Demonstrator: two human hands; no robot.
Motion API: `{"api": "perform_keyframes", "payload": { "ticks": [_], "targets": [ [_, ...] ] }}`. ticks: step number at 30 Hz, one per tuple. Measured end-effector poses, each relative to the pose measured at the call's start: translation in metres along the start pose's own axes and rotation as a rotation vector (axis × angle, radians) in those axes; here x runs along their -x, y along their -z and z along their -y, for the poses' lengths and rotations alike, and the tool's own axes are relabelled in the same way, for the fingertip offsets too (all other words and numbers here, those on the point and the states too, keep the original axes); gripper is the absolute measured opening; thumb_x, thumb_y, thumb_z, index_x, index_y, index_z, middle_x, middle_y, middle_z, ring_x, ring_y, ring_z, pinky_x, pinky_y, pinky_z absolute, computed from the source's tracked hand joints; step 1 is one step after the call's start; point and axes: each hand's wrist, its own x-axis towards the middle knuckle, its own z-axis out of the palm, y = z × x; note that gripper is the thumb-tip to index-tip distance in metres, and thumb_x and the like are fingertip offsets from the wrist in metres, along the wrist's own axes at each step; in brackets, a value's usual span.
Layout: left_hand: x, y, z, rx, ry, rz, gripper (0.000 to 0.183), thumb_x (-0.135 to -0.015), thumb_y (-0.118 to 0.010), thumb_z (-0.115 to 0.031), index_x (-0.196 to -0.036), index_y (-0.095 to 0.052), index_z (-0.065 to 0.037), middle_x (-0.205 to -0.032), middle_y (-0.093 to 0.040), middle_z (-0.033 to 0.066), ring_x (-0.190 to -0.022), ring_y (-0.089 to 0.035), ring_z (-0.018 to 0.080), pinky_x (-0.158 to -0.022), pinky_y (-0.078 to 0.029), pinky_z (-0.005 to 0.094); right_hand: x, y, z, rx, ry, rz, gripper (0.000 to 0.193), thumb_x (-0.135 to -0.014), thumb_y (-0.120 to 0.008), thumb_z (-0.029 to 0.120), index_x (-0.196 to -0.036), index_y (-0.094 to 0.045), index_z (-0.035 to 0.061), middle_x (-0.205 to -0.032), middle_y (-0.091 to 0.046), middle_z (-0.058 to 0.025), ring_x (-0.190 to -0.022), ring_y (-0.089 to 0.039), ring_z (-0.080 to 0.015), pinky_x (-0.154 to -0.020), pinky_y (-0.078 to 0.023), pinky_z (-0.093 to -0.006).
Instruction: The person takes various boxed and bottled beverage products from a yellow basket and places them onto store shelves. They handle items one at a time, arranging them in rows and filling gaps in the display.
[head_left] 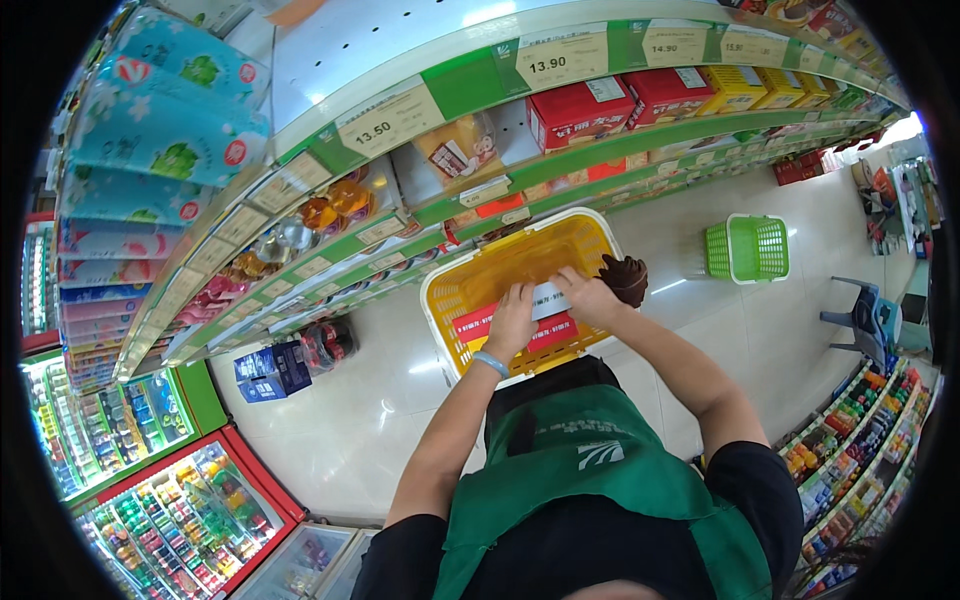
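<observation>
Both my hands are inside a yellow plastic basket [437, 300] with a white rim, below me beside the shelves. My left hand [512, 325], with a pale blue band at the wrist, has its fingers bent over a red-and-white box [548, 299]. My right hand [588, 299] grips the same box near its white right-hand part. More red packaging [556, 331] shows just under and in front of it. The fingers hide part of the box, so where one pack ends and another begins is hard to tell.
Shelves [470, 92] with red boxes [580, 112] and yellow boxes [735, 88] curve ahead. A dark brown ruffled thing [624, 280] is by the basket's right side. A green basket [747, 248], a blue stool [860, 315] and a dark blue carton [273, 371] stand on the floor.
</observation>
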Motion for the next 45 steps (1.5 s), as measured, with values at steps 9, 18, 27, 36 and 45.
{"api": "perform_keyframes", "payload": {
  "ticks": [9,18,27,36,45],
  "targets": [
    [-0.006,-0.049,0.049,-0.347,-0.014,0.098,0.053,-0.076,-0.059,-0.007,-0.127,-0.045,0.002,-0.111,-0.054,0.0172,-0.110,-0.053,0.0322,-0.103,-0.033,0.0501,-0.015,-0.070,-0.001,-0.105,-0.202,0.256,0.055,-0.077,-0.054,0.002,-0.130,-0.041,0.0021,-0.123,-0.048,-0.0185,-0.092,-0.063,-0.0369,-0.076,-0.054,-0.0432],
    [0.012,-0.060,0.061,-0.351,-0.069,0.139,0.051,-0.090,-0.045,-0.014,-0.138,-0.037,0.001,-0.136,-0.045,0.0196,-0.129,-0.040,0.0367,-0.109,-0.023,0.0555,-0.005,-0.069,0.027,0.079,-0.277,0.472,0.051,-0.090,-0.043,0.015,-0.141,-0.038,0.0094,-0.150,-0.026,-0.0182,-0.106,-0.061,-0.0335,-0.083,-0.054,-0.0423],
    [0.007,0.123,-0.083,0.027,-0.283,-0.124,0.060,-0.078,-0.065,-0.009,-0.132,-0.041,0.004,-0.121,-0.053,0.0241,-0.109,-0.053,0.0407,-0.092,-0.046,0.0423,-0.009,0.095,0.077,0.080,0.060,-0.294,0.036,-0.074,-0.062,0.010,-0.109,-0.057,0.0006,-0.121,-0.055,-0.0176,-0.107,-0.058,-0.0346,-0.086,-0.052,-0.0367],
    [-0.047,0.291,-0.283,0.117,-0.722,-0.653,0.053,-0.079,-0.062,0.000,-0.129,-0.043,0.002,-0.123,-0.049,0.0237,-0.109,-0.052,0.0429,-0.090,-0.047,0.0426,0.002,0.379,0.092,0.302,0.341,-0.961,0.040,-0.072,-0.065,0.003,-0.111,-0.057,0.0021,-0.122,-0.055,-0.0153,-0.117,-0.050,-0.0367,-0.099,-0.042,-0.0440],
    [-0.144,0.372,-0.394,-0.091,-0.715,-1.096,0.066,-0.077,-0.064,-0.003,-0.136,-0.035,0.000,-0.131,-0.040,0.0231,-0.121,-0.043,0.0415,-0.100,-0.039,0.0426,-0.006,0.534,0.039,0.505,0.297,-1.276,0.053,-0.074,-0.066,0.009,-0.124,-0.049,0.0025,-0.130,-0.048,-0.0136,-0.129,-0.036,-0.0353,-0.108,-0.027,-0.0489]
  ]
}}
